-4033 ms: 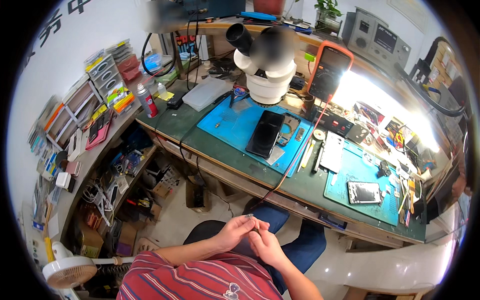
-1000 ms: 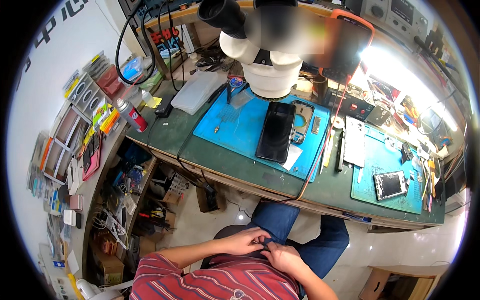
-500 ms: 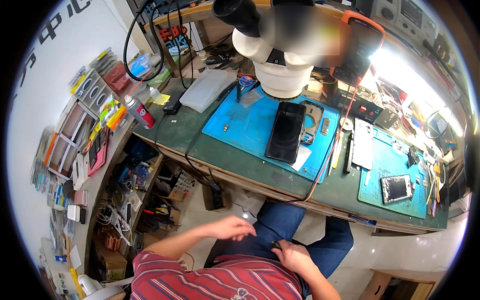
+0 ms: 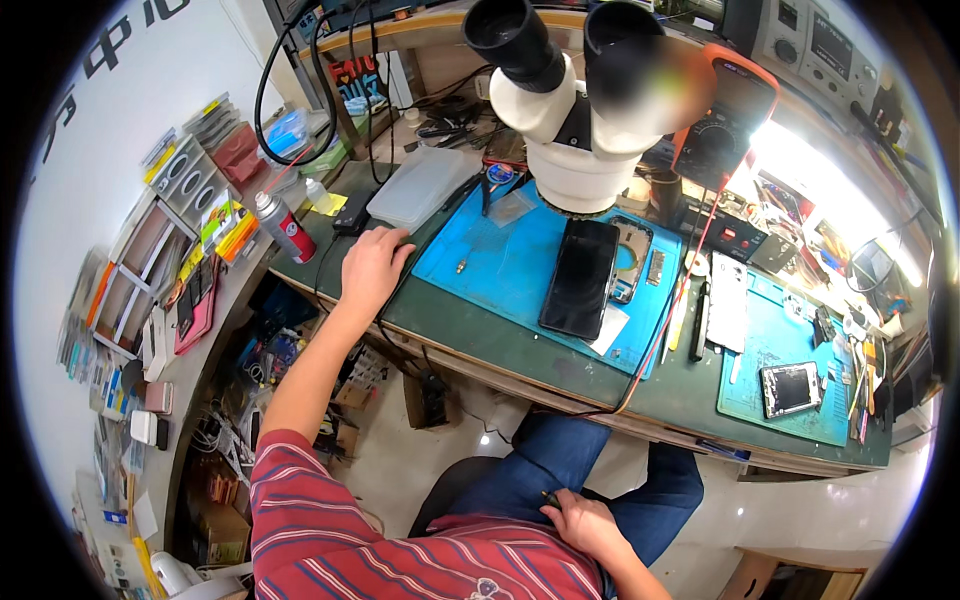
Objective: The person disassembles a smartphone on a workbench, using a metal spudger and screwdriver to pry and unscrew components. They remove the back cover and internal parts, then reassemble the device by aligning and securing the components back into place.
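My left hand is over the green bench, just in front of a clear plastic box and beside a black cable. Its back faces up, and the fingers are slightly bent and apart with nothing visible in them. Low on my lap, against the jeans, my right hand is closed around a small dark slim tool; only its tip shows. On the blue mat lies a black phone, with an opened phone frame behind its right side.
A white microscope stands over the mat's far edge. Left of the box are a black adapter and a red spray can. An orange multimeter with red leads stands behind. A second mat holds a disassembled phone.
My left hand has gone from above my lap up and forward to the bench by the plastic box. The right hand stays on my lap with the dark tool. The view has shifted slightly.
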A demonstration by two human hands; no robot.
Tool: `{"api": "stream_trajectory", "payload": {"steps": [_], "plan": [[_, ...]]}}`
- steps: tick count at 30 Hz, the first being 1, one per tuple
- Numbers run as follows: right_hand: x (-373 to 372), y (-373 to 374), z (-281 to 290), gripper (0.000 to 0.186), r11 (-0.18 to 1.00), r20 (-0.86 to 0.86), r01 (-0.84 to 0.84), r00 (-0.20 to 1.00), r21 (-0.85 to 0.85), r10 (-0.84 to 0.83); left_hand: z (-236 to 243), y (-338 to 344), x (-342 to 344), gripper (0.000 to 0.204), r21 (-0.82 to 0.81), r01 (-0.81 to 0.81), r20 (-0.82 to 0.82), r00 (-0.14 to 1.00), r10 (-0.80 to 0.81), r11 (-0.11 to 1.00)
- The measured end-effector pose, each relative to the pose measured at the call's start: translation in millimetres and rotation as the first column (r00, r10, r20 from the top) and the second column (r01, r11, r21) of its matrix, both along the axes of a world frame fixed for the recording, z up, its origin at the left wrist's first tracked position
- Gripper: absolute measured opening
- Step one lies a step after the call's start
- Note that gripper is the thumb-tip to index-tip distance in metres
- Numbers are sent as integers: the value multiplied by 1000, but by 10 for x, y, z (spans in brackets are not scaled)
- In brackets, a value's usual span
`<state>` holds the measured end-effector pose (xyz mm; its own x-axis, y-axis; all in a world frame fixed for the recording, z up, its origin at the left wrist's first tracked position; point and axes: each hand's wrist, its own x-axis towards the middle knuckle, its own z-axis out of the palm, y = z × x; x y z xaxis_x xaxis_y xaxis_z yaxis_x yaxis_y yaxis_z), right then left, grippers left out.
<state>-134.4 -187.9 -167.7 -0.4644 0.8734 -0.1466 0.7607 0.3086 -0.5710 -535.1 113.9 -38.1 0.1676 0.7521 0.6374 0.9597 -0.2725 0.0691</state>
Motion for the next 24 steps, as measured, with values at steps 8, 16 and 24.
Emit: {"api": "stream_trajectory", "payload": {"steps": [8,16,24], "plan": [[99,-5,-102,41,998,11,30,999,46,-30,172,-177,655,15,-60,191,155,971,-180,980],[69,15,29,40,996,8,71,997,45,-71,106,-185,819,26,-223,137,-114,980,-165,965],[192,190,497,33,964,-227,267,938,-8,-262,276,-1248,1529,23,-265,901,940,162,300,344]]}}
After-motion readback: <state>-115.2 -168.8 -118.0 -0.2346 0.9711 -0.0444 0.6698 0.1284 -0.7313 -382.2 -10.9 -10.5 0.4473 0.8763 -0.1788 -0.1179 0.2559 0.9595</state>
